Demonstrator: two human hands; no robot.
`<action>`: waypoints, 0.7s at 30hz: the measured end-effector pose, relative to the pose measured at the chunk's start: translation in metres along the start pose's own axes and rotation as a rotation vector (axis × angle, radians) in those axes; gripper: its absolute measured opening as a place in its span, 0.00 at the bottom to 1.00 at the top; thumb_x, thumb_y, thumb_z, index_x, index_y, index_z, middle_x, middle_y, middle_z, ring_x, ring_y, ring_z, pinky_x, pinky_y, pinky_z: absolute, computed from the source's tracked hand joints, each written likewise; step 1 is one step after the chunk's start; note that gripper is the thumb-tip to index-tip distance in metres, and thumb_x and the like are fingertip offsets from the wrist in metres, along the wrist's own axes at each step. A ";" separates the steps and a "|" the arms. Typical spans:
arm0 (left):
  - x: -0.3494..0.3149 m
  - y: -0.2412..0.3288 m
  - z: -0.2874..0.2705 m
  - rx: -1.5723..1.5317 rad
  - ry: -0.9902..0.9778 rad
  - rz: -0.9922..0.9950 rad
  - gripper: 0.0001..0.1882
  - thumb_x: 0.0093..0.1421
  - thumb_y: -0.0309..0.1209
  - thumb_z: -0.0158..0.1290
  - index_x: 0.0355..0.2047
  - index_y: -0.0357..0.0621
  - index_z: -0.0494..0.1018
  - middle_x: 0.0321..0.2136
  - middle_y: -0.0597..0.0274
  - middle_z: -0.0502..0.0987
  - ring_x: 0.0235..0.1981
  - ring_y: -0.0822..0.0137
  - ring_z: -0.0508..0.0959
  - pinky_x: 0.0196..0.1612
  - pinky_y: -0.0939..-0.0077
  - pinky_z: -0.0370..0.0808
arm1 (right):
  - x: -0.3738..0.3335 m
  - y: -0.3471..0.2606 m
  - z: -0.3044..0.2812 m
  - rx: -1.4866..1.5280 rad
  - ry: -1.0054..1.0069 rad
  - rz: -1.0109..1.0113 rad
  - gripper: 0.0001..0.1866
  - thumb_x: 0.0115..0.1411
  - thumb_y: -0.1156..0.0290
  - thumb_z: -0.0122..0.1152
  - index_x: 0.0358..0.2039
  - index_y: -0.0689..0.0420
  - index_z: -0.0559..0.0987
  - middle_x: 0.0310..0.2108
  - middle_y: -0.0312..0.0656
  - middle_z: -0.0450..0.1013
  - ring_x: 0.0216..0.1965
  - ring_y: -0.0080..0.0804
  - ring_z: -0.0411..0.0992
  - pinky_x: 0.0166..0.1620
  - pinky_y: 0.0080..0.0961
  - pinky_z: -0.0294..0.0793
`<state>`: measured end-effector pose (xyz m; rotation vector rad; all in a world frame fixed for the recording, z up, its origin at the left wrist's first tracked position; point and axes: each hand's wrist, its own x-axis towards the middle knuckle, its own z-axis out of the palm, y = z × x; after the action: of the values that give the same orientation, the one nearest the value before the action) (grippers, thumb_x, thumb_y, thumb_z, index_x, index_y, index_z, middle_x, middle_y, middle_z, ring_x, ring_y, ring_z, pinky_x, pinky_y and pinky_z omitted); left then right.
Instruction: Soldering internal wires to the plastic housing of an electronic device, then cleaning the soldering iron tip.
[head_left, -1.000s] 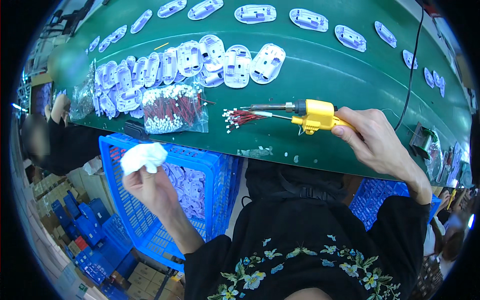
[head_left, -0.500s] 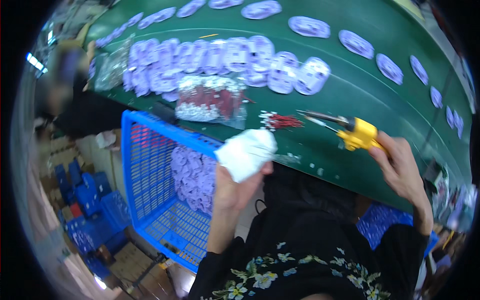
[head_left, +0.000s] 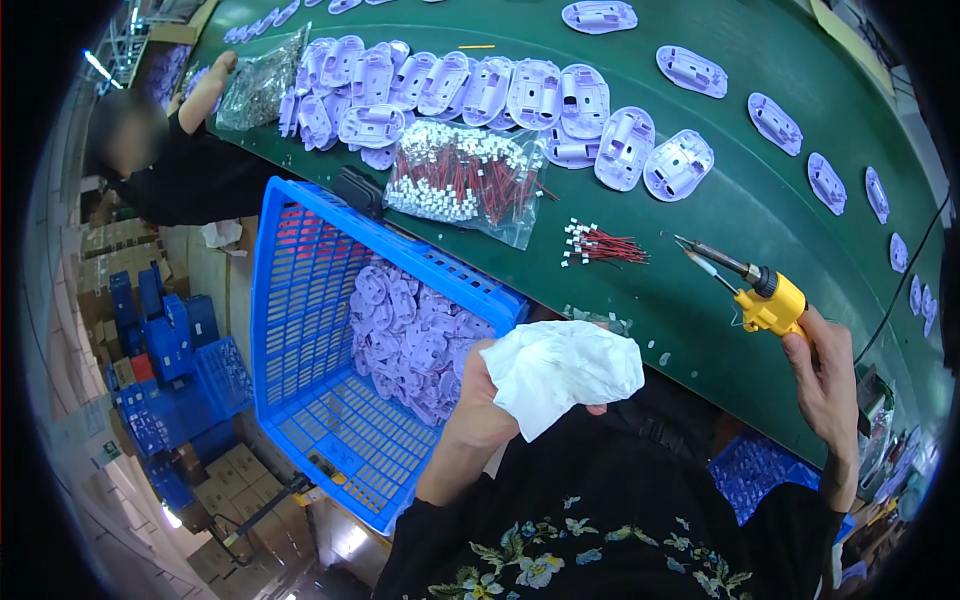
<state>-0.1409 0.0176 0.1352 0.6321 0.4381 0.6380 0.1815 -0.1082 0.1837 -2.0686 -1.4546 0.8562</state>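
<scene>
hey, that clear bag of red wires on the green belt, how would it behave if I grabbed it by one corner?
The clear bag of red wires would probably sag and shift, since its film looks thin and crinkled. The loose wires would likely slide toward the low end. It seems light for its bulk.

The left hand [head_left: 478,400] clutches a crumpled white tissue [head_left: 565,370] over the edge of a green conveyor belt [head_left: 780,210]. The right hand [head_left: 828,385] grips a yellow soldering iron [head_left: 755,285], tip pointing toward a small bunch of red wires [head_left: 605,245]. A blue plastic crate [head_left: 330,350] holds lilac plastic shells [head_left: 410,335].
</scene>
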 end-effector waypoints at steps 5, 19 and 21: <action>0.003 -0.001 -0.002 0.000 -0.076 -0.044 0.29 0.67 0.50 0.51 0.61 0.44 0.70 0.56 0.46 0.75 0.51 0.39 0.78 0.40 0.41 0.79 | -0.001 -0.001 -0.003 0.011 0.011 0.030 0.20 0.70 0.58 0.57 0.33 0.66 0.72 0.18 0.47 0.58 0.19 0.40 0.59 0.26 0.36 0.56; 0.020 0.003 0.019 -0.009 -0.070 -0.117 0.33 0.61 0.31 0.65 0.62 0.25 0.67 0.51 0.43 0.79 0.47 0.55 0.83 0.51 0.61 0.79 | 0.000 -0.003 -0.008 0.019 0.048 0.050 0.18 0.71 0.60 0.56 0.34 0.66 0.73 0.18 0.45 0.59 0.19 0.35 0.57 0.25 0.33 0.56; 0.019 0.000 0.018 0.015 -0.131 -0.096 0.33 0.61 0.30 0.65 0.62 0.24 0.67 0.53 0.42 0.78 0.48 0.53 0.83 0.52 0.60 0.78 | 0.000 -0.003 -0.010 0.004 0.077 0.041 0.19 0.71 0.60 0.56 0.35 0.66 0.73 0.19 0.45 0.58 0.19 0.35 0.57 0.26 0.33 0.56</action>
<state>-0.1167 0.0232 0.1453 0.6584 0.3495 0.4992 0.1870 -0.1080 0.1926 -2.1109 -1.3734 0.7860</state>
